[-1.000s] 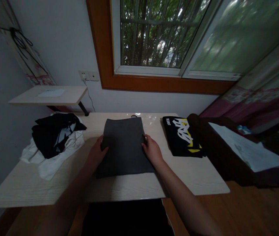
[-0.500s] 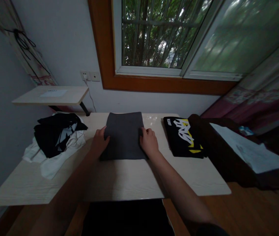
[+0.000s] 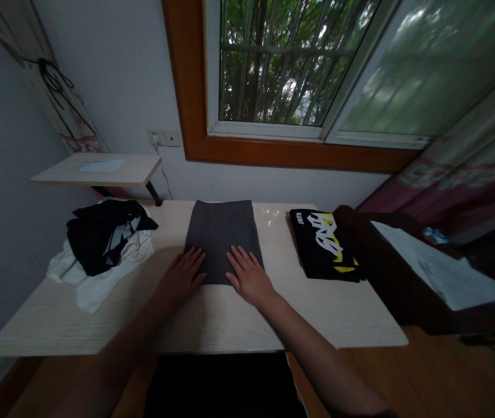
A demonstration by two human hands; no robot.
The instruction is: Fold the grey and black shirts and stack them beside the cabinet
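A dark grey piece of cloth (image 3: 223, 232), folded into a near rectangle, lies flat on the pale wooden table (image 3: 312, 319) in front of me. My left hand (image 3: 180, 276) rests on its near left corner, palm down with the fingers stretched out. On the near right part of the cloth lies my right hand (image 3: 250, 276), also flat, fingers spread. Neither hand grips anything. Whether the cloth is a shirt or another garment does not show.
A folded black garment (image 3: 323, 244) with white and yellow print lies at the table's right. Crumpled black clothing (image 3: 94, 238) sits over white clothing (image 3: 93, 293) on the left, near a small raised shelf (image 3: 134, 168). A dark brown sofa-like piece (image 3: 387, 267) adjoins the right edge.
Both hands have let go of the cloth's side edges and moved nearer to me and inward. They now lie flat on its near part. The view has shifted slightly.
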